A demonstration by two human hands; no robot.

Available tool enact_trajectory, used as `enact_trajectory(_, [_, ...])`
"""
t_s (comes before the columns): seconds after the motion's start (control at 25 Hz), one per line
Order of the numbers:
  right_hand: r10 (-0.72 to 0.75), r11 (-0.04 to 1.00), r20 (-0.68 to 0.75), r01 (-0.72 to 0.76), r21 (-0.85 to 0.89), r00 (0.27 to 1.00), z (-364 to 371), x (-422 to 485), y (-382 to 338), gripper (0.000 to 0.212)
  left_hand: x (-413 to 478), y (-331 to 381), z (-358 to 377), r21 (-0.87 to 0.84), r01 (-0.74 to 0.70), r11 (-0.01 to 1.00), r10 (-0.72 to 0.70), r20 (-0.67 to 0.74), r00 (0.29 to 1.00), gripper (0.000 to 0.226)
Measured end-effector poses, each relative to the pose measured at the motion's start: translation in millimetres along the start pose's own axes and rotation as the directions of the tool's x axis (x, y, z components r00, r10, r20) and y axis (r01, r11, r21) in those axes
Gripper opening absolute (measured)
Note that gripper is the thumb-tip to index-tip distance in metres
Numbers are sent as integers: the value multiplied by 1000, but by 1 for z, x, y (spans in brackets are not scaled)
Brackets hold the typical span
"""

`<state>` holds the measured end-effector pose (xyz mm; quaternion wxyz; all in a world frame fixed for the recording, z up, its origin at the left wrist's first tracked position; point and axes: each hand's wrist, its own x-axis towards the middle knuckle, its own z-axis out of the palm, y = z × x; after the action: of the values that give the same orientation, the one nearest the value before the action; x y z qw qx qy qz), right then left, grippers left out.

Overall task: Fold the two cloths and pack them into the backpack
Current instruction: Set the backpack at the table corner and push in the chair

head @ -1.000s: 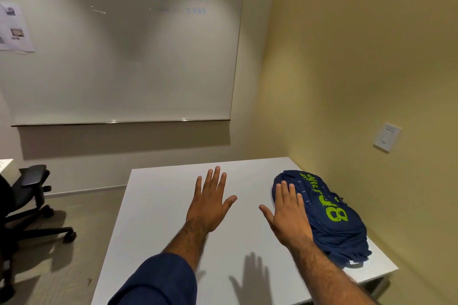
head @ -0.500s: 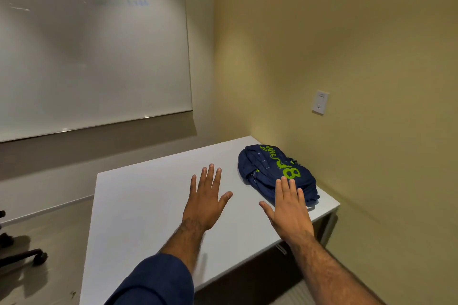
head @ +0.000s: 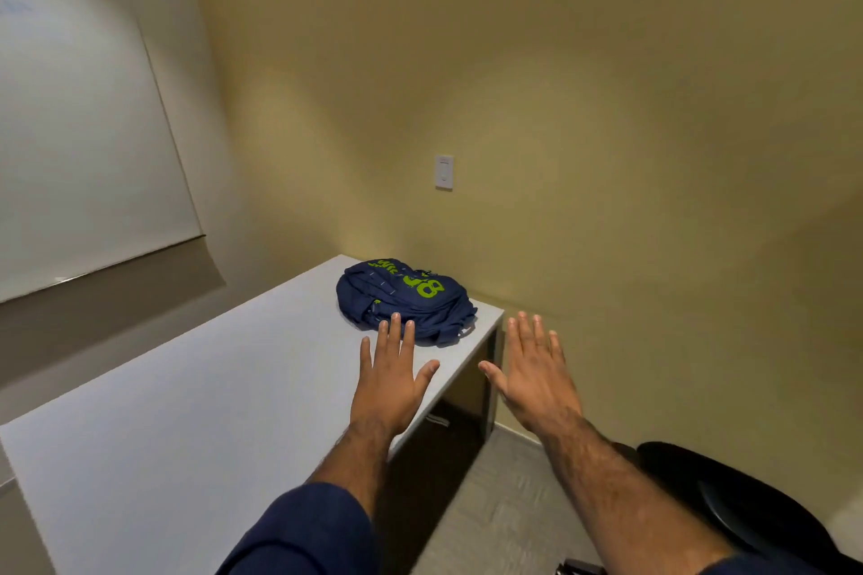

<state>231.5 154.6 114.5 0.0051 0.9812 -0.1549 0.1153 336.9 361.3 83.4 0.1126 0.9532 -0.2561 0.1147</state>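
Navy backpack (head: 401, 299) with lime lettering lies on the white counter (head: 187, 411). The left hand (head: 390, 381) hovers just in front of the backpack, and the right hand (head: 532, 381) is off to its right, past the counter edge. Both are spread flat and empty. No cloths in sight, so the person should probably find those first, then fold beside the backpack.

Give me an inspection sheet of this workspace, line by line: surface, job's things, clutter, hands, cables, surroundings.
Surface: white table, matte top.
Job's things: navy backpack with green lettering lies at the table's far right corner; cloths: nothing seen.
Clutter: nothing seen.
Hands: left hand open, fingers spread, over the table just before the backpack; right hand open, past the table's right edge, holding nothing.
Cables: nothing seen.
Surroundings: whiteboard on the left wall; wall switch on the yellow wall; black chair at lower right.
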Motion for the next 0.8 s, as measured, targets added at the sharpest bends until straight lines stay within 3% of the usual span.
enact_trajectory(0.16, [127, 988, 25, -125, -87, 992, -19, -71, 24, 89, -32, 41, 5, -84, -121, 989, 123, 20, 992, 105])
enact_trajectory(0.64, [512, 845, -15, -507, -173, 859, -72, -260, 175, 90, -94, 219, 11, -195, -448, 872, 475, 119, 872, 87])
enact_trajectory(0.8, [591, 796, -1, -584, -157, 806, -61, -311, 235, 97, -112, 277, 25, -228, -503, 834, 543, 169, 823, 94])
